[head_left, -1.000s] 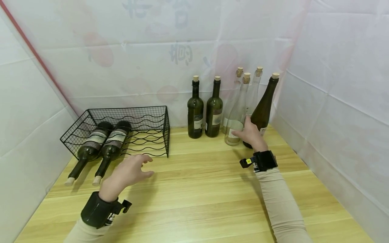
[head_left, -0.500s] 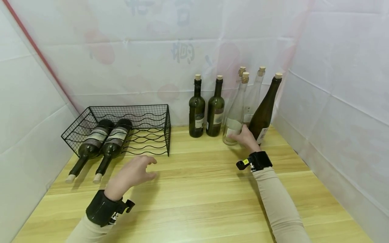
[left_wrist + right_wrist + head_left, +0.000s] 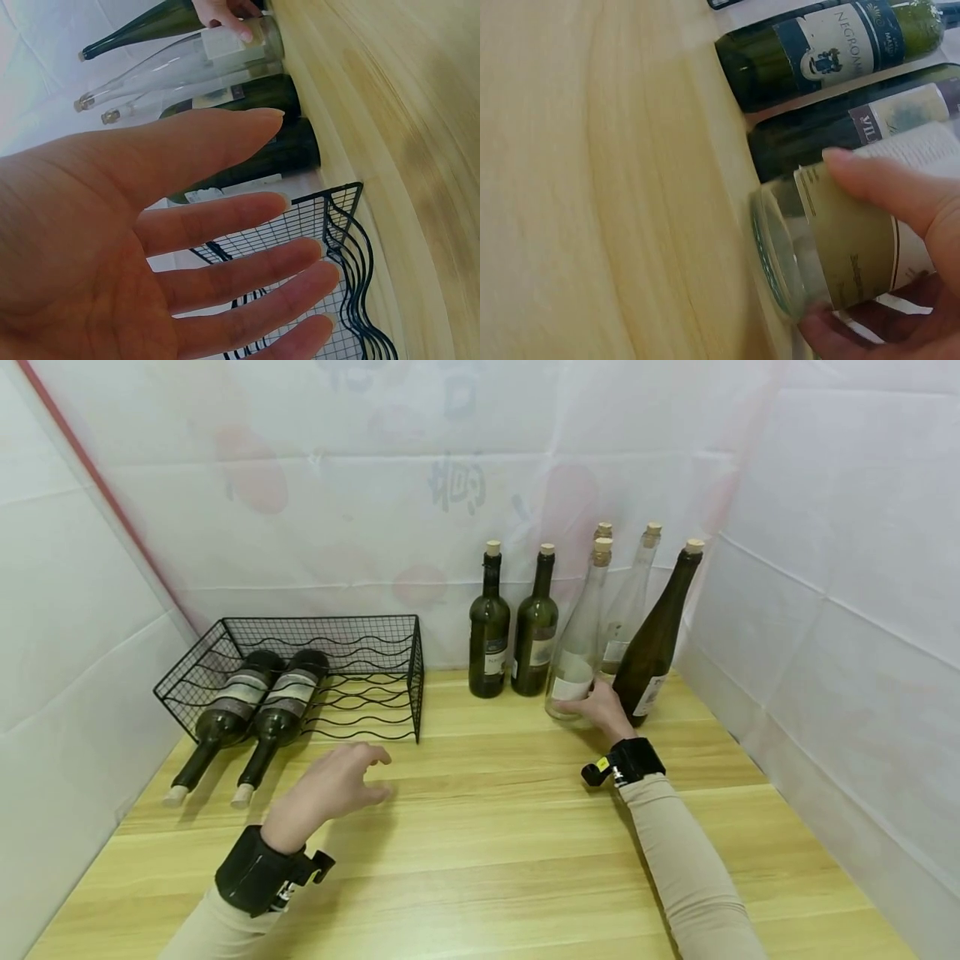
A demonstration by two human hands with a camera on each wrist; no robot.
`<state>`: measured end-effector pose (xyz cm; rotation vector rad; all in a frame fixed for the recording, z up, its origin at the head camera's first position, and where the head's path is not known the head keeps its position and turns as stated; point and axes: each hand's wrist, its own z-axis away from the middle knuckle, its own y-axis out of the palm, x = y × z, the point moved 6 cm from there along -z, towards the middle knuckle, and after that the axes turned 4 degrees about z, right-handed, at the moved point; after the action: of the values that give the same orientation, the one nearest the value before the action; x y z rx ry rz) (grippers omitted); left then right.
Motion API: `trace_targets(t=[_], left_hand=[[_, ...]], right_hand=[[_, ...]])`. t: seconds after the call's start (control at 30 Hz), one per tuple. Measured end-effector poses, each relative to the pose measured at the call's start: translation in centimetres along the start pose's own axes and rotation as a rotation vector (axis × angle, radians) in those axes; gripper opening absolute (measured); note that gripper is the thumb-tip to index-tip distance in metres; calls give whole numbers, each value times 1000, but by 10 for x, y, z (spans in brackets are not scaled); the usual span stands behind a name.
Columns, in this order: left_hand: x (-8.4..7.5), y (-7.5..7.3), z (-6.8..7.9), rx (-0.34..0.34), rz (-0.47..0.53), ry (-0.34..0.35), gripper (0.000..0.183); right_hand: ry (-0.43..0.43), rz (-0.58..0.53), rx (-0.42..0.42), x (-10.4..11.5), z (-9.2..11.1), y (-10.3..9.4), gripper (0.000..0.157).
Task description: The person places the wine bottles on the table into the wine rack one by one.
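Note:
My right hand (image 3: 602, 706) grips the lower part of a corked clear glass bottle (image 3: 579, 639). In the right wrist view the thumb lies across the bottle's label (image 3: 847, 240), with the fingers round the other side near the base. Just right of this hand stands a tall dark bottle (image 3: 656, 639). Behind are two more clear bottles, one mostly hidden apart from its cork (image 3: 603, 529); the other clear bottle (image 3: 628, 602) shows more. My left hand (image 3: 330, 789) holds nothing, over the table in front of a black wire rack (image 3: 415, 693), its fingers spread in the left wrist view.
Two dark wine bottles lie in the rack's left side, the outer bottle (image 3: 222, 722) and the inner bottle (image 3: 279, 718), corks toward me. Two green bottles, a left one (image 3: 489, 631) and a right one (image 3: 536, 631), stand upright by the back sheet (image 3: 360, 527).
My right hand has moved left and lower, from between the clear and dark bottles onto the clear bottle, which has shifted slightly left. The left hand is nearly still.

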<state>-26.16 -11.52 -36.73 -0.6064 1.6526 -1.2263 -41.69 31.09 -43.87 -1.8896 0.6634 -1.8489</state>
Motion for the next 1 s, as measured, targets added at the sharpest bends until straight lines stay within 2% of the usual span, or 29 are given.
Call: trace_targets(t=[0.17,0.27,0.33,0.43,0.57,1.0], left_hand=[[0,-1,0,4,-1,-6,44],[0,-1,1,9,0,-7,44],[0,-1,0,10,0,-6,44],[0,-1,1,11,0,-8,44],[0,-1,1,12,3,-13,44],[4,-1,0,0,2,-4,43]], right_hand=[[-66,-64,38,2,-2,7,104],[-104,-72,75,2,-1,8,104],[-133,-50,101,4,1,8,98],[-180,44,123,9,4,6,89],[-233,175,119,17,6,1,89],[-345,240,211,30,11,-2,84]])
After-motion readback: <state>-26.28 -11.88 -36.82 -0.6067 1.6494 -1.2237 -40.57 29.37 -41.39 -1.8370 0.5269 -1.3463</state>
